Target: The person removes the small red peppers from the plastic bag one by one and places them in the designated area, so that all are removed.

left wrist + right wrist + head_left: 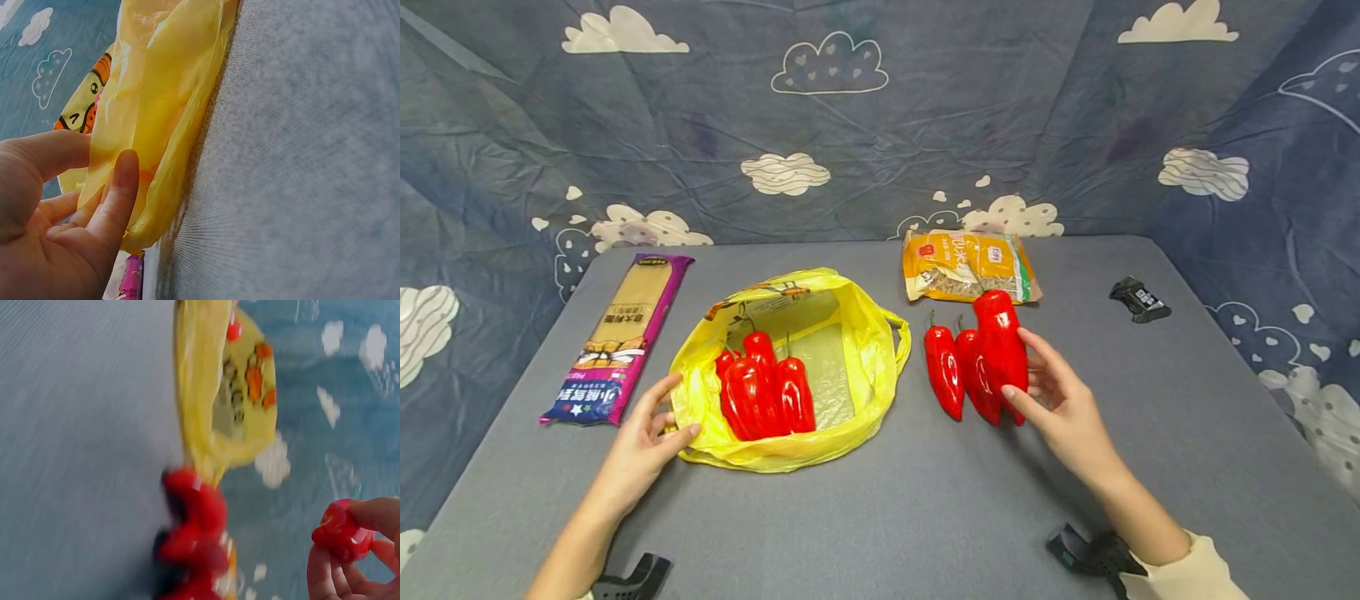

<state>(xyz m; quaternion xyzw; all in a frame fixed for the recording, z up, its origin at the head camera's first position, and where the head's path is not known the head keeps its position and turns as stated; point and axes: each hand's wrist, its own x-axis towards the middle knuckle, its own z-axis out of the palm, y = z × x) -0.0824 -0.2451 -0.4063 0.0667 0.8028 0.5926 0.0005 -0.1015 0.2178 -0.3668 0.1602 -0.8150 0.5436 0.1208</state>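
Note:
A yellow plastic bag (880, 400) lies with its mouth wide, several glossy red peppers (748, 400) inside on its left. My left hand (638, 442) holds the bag's left side, fingers on both faces of the thin plastic (156, 112) in the left wrist view. To the right of the bag, my right hand (1071, 412) grips a red pepper (998, 333) between thumb and fingers, raised off the table. Beside and partly under it lie more red peppers (943, 371), stems pointing away from me. The held pepper (344, 534) shows end-on in the right wrist view.
A purple pack of noodles (617, 342) lies at the left. Behind the loose peppers is an orange food packet (970, 262). A small black wrapped item (1140, 300) sits at the far right. A cloud-patterned cloth (925, 125) hangs behind the grey table (880, 533).

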